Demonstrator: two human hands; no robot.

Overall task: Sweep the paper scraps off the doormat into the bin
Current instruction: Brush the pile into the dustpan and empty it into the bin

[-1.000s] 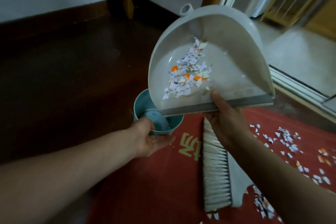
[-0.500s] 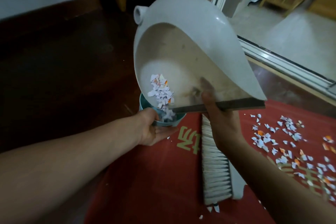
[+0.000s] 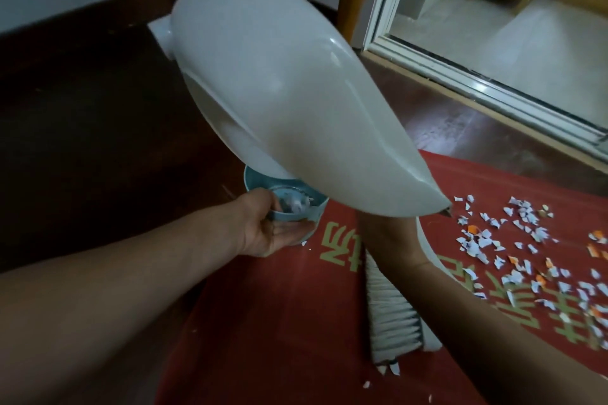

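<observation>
The white dustpan (image 3: 286, 102) is tipped over, its back facing me, with its lower edge over the small teal bin (image 3: 314, 211). My right hand (image 3: 381, 237) holds the dustpan at its front lip; the pan hides most of its fingers. My left hand (image 3: 266, 230) grips the bin's near rim and side. Paper scraps (image 3: 294, 205) lie inside the bin. Many white and orange scraps (image 3: 513, 250) still lie scattered on the red doormat (image 3: 279, 322) at the right.
A white-bristled hand brush (image 3: 388, 316) lies on the mat under my right forearm. A few scraps (image 3: 391, 370) sit near its near end. Dark wooden floor lies to the left. A sliding door track (image 3: 493, 89) runs at the right, with wooden legs behind.
The dustpan has rolled further over until its back faces me, and the scraps that lay in it have slid out into the bin. My left hand still holds the bin.
</observation>
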